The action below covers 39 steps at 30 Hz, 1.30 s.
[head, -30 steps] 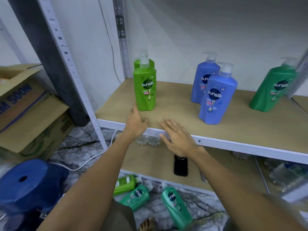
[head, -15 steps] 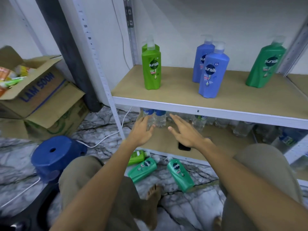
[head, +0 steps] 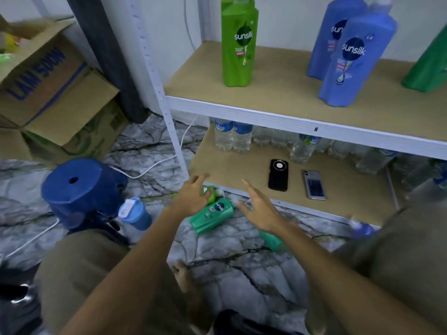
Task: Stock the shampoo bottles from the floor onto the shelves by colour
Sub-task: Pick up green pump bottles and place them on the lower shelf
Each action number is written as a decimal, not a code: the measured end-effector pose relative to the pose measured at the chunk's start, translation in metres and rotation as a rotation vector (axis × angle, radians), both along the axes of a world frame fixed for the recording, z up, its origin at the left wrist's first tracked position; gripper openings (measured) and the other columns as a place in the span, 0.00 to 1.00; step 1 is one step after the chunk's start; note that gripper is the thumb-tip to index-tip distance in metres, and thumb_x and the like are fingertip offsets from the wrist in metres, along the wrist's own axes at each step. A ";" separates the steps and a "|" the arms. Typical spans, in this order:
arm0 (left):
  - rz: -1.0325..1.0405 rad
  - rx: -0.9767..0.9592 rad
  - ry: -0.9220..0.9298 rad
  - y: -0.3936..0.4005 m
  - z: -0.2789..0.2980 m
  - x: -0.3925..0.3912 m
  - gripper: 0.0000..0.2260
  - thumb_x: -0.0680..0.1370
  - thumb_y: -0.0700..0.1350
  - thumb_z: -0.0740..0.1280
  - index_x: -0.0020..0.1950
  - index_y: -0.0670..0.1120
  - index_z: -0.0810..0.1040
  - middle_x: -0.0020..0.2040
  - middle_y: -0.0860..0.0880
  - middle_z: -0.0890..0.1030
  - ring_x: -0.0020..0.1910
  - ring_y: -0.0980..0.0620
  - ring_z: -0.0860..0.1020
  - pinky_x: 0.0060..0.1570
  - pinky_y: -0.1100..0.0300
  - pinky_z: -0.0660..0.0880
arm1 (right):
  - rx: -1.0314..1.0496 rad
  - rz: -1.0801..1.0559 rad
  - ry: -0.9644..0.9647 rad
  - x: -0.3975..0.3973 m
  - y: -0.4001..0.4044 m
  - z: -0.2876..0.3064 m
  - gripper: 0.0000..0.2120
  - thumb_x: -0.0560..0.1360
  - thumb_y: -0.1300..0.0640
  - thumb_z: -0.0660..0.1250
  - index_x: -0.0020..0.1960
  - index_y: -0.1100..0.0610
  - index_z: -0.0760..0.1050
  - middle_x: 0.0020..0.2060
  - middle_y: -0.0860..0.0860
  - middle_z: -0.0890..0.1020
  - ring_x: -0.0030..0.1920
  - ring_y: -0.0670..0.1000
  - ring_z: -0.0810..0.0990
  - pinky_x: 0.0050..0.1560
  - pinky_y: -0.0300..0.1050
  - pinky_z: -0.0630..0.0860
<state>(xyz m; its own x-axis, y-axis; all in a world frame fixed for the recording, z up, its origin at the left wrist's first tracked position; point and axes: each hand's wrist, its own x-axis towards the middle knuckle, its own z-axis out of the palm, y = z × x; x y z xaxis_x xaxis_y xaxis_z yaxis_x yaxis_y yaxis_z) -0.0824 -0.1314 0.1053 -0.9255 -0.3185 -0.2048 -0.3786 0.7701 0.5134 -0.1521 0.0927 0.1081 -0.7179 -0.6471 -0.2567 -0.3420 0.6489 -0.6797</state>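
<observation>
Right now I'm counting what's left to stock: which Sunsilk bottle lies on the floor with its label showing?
The teal-green bottle between both hands; the lime and blue ones stand on the shelf.

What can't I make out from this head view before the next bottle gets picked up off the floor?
- Light green bottle on the floor: mostly hidden behind the left hand; contact unclear.
- Teal bottle under the right hand: forearm covers most of it.
- Dark green bottle on the upper shelf: cut by the right edge.
- Blue bottle by the right knee: blurred.
- Pump tops on the shelf bottles: cut by the top edge.
</observation>
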 end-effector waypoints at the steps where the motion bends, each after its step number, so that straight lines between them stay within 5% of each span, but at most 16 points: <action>1: 0.006 -0.006 -0.022 -0.006 -0.011 0.001 0.24 0.83 0.53 0.62 0.78 0.51 0.64 0.75 0.43 0.68 0.73 0.39 0.67 0.70 0.48 0.66 | 0.006 -0.021 -0.021 0.002 -0.007 -0.013 0.36 0.83 0.45 0.61 0.83 0.49 0.46 0.77 0.55 0.64 0.69 0.59 0.73 0.66 0.54 0.72; 6: 0.033 -0.030 -0.133 -0.031 -0.061 -0.002 0.27 0.79 0.55 0.62 0.78 0.52 0.65 0.72 0.40 0.70 0.71 0.36 0.68 0.70 0.45 0.67 | 0.001 -0.173 -0.147 0.006 -0.043 -0.079 0.39 0.81 0.46 0.65 0.83 0.50 0.46 0.79 0.58 0.61 0.78 0.58 0.60 0.74 0.52 0.63; 9: 0.053 -0.067 -0.160 -0.042 -0.092 -0.007 0.32 0.74 0.59 0.58 0.78 0.50 0.67 0.71 0.38 0.72 0.69 0.34 0.69 0.70 0.44 0.66 | -0.032 -0.307 -0.244 0.008 -0.064 -0.114 0.41 0.80 0.51 0.69 0.83 0.50 0.47 0.77 0.60 0.63 0.76 0.59 0.65 0.66 0.41 0.64; 14: 0.047 -0.083 -0.234 -0.060 -0.134 -0.035 0.27 0.81 0.53 0.64 0.79 0.53 0.62 0.76 0.39 0.65 0.75 0.37 0.63 0.73 0.46 0.59 | 0.018 -0.430 -0.371 0.003 -0.091 -0.160 0.45 0.79 0.47 0.69 0.83 0.48 0.41 0.74 0.65 0.65 0.70 0.64 0.72 0.65 0.50 0.71; 21: -0.021 -0.080 -0.269 -0.085 -0.184 -0.078 0.27 0.81 0.53 0.63 0.80 0.57 0.59 0.78 0.37 0.60 0.78 0.36 0.57 0.76 0.42 0.57 | 0.028 -0.567 -0.456 -0.009 -0.121 -0.211 0.48 0.77 0.47 0.71 0.83 0.47 0.40 0.70 0.67 0.69 0.64 0.63 0.75 0.51 0.40 0.68; 26: -0.081 -0.112 -0.339 -0.102 -0.215 -0.087 0.28 0.81 0.53 0.63 0.80 0.58 0.58 0.79 0.37 0.58 0.78 0.33 0.54 0.76 0.39 0.56 | -0.005 -0.630 -0.522 -0.014 -0.140 -0.229 0.50 0.77 0.47 0.73 0.82 0.44 0.39 0.76 0.64 0.63 0.76 0.61 0.63 0.61 0.47 0.70; 29: -0.116 -0.157 -0.368 -0.111 -0.231 -0.085 0.28 0.82 0.54 0.62 0.80 0.60 0.57 0.79 0.36 0.57 0.78 0.31 0.52 0.76 0.37 0.53 | -0.061 -0.695 -0.557 -0.015 -0.148 -0.236 0.48 0.77 0.50 0.73 0.83 0.45 0.41 0.73 0.60 0.69 0.71 0.60 0.69 0.54 0.40 0.68; 34: -0.113 -0.162 -0.373 -0.114 -0.237 -0.088 0.26 0.82 0.54 0.62 0.79 0.60 0.58 0.68 0.37 0.64 0.72 0.36 0.64 0.72 0.29 0.49 | -0.099 -0.770 -0.524 -0.020 -0.150 -0.238 0.49 0.73 0.51 0.77 0.82 0.40 0.48 0.67 0.64 0.68 0.57 0.59 0.75 0.52 0.38 0.69; 39: -0.129 -0.074 -0.369 -0.106 -0.237 -0.076 0.27 0.82 0.54 0.62 0.79 0.59 0.57 0.63 0.37 0.62 0.60 0.33 0.70 0.62 0.36 0.71 | -0.087 -0.692 -0.553 -0.025 -0.133 -0.245 0.50 0.71 0.46 0.78 0.79 0.32 0.47 0.64 0.57 0.70 0.49 0.51 0.76 0.57 0.42 0.76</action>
<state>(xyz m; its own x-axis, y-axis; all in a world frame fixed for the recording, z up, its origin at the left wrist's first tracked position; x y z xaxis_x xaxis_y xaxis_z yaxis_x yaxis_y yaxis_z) -0.1579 -0.2369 -0.1317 -0.8273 -0.2313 -0.5119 -0.4253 0.8532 0.3019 -0.1770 -0.0406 -0.1373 -0.7433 -0.1476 -0.6525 0.4992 0.5271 -0.6878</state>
